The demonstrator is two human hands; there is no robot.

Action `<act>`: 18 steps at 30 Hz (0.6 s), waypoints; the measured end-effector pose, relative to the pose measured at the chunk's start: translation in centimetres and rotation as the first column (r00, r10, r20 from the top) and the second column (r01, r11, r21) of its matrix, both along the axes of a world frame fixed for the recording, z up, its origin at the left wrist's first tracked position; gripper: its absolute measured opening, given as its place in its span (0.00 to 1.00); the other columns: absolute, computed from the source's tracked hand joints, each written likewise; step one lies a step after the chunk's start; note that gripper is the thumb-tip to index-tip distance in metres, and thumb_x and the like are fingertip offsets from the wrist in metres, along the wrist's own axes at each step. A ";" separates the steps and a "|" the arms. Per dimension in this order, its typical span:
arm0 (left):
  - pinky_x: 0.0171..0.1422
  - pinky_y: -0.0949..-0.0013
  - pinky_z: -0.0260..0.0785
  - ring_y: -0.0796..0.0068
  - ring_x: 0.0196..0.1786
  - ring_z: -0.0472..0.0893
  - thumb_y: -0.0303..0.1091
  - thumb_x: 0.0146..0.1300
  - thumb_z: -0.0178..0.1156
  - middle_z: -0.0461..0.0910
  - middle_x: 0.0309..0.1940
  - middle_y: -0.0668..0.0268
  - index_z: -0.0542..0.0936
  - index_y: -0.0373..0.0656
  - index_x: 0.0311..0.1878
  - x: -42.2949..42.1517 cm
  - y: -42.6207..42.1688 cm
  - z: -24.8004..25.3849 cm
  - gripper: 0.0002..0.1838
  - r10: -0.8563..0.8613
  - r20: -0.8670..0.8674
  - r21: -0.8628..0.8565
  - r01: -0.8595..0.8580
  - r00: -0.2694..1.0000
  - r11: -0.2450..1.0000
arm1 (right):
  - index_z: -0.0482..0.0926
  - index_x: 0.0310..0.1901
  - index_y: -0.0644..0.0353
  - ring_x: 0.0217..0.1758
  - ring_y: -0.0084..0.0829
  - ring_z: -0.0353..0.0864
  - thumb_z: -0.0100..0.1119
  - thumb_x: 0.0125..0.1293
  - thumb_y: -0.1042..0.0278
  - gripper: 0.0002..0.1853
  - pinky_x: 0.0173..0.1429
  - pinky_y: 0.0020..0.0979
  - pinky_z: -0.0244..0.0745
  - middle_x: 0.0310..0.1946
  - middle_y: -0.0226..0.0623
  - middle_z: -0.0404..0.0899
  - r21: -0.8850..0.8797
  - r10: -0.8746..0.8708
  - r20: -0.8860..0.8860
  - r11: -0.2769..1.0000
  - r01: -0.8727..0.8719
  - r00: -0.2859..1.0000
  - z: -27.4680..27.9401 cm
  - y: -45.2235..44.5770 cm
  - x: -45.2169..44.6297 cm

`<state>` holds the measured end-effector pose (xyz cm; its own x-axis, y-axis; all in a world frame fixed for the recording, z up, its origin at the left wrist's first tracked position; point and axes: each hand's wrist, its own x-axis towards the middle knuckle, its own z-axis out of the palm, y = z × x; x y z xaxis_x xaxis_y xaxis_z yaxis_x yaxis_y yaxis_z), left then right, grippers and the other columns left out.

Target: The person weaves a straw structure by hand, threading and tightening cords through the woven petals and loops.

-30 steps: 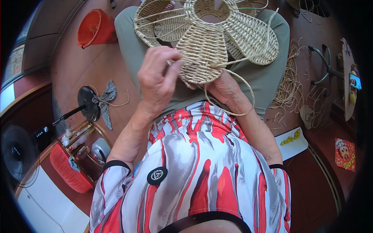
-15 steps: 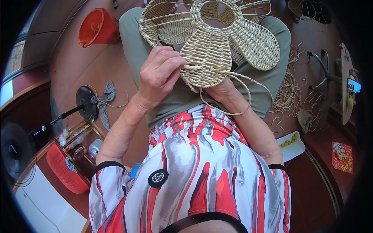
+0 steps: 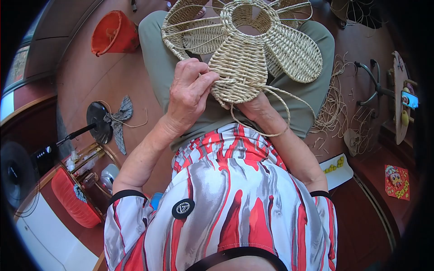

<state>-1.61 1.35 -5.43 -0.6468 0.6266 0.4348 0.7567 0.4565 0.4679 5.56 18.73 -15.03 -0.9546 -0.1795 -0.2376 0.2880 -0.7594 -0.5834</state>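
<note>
A flower-shaped woven straw piece (image 3: 239, 65) rests over my lap, with rounded petals spread around a ring-shaped opening. My left hand (image 3: 191, 92) is closed at the left edge of the nearest petal, its fingers pinching a twisted straw cord (image 3: 226, 80) that runs across the weave. My right hand (image 3: 257, 107) holds the same petal from below near its tip; its fingers are hidden behind the weave. From the petal's right side a loose cord (image 3: 289, 113) loops down over my right wrist. Bare ribs show on the left petals.
A red bucket (image 3: 115, 34) stands on the floor at upper left. Loose cord (image 3: 334, 108) lies heaped right of my knee. A black fan (image 3: 18, 167) and a red basket (image 3: 74, 198) are at left. A white tray (image 3: 339, 176) with yellow-green pieces and a phone (image 3: 410, 100) are at right.
My left hand has shifted slightly downward and turned a little at the petal's edge. The right hand stays under the petal, and the view has moved slightly.
</note>
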 end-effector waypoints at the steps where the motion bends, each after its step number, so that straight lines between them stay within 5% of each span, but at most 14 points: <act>1: 0.60 0.56 0.71 0.56 0.56 0.78 0.17 0.51 0.69 0.79 0.46 0.62 0.85 0.41 0.47 0.0 -0.1 0.1 0.18 -0.007 -0.004 -0.034 0.007 1.000 0.999 | 0.78 0.62 0.57 0.47 0.28 0.86 0.69 0.69 0.56 0.24 0.38 0.33 0.84 0.52 0.33 0.84 -0.013 -0.003 -0.005 1.000 0.003 1.000 0.1 0.0 0.0; 8: 0.65 0.53 0.66 0.55 0.56 0.77 0.19 0.54 0.64 0.79 0.46 0.61 0.83 0.45 0.57 -1.5 -0.1 3.5 0.24 -0.169 0.076 -0.443 0.185 0.983 0.877 | 0.77 0.64 0.58 0.51 0.27 0.86 0.73 0.66 0.60 0.27 0.46 0.32 0.85 0.58 0.34 0.83 -0.019 -0.006 -0.009 1.000 0.006 1.000 -0.2 0.2 -0.2; 12: 0.66 0.58 0.71 0.57 0.54 0.82 0.16 0.58 0.59 0.85 0.43 0.61 0.81 0.45 0.63 -4.2 -2.1 3.3 0.28 -0.124 0.308 -0.014 0.135 0.943 0.991 | 0.77 0.65 0.58 0.55 0.29 0.85 0.67 0.71 0.62 0.24 0.56 0.33 0.85 0.58 0.36 0.84 0.027 -0.129 0.046 0.991 0.128 0.991 -0.8 -0.7 -0.6; 14: 0.65 0.59 0.72 0.58 0.55 0.82 0.16 0.59 0.60 0.85 0.44 0.61 0.80 0.45 0.64 -4.8 -2.0 3.1 0.28 -0.083 0.261 -0.061 0.102 0.962 0.993 | 0.73 0.68 0.60 0.59 0.30 0.83 0.60 0.76 0.66 0.22 0.62 0.36 0.84 0.61 0.38 0.81 0.238 -0.113 -0.182 0.959 0.155 0.977 -3.4 -1.1 -1.5; 18: 0.63 0.60 0.68 0.63 0.53 0.81 0.20 0.57 0.65 0.87 0.46 0.67 0.82 0.48 0.60 -5.9 -1.0 2.2 0.25 -0.112 0.150 -0.221 0.144 0.982 0.965 | 0.70 0.70 0.61 0.65 0.32 0.79 0.51 0.81 0.64 0.21 0.68 0.38 0.80 0.63 0.40 0.78 0.362 -0.018 -0.453 0.910 0.203 0.891 -7.4 -1.3 -6.3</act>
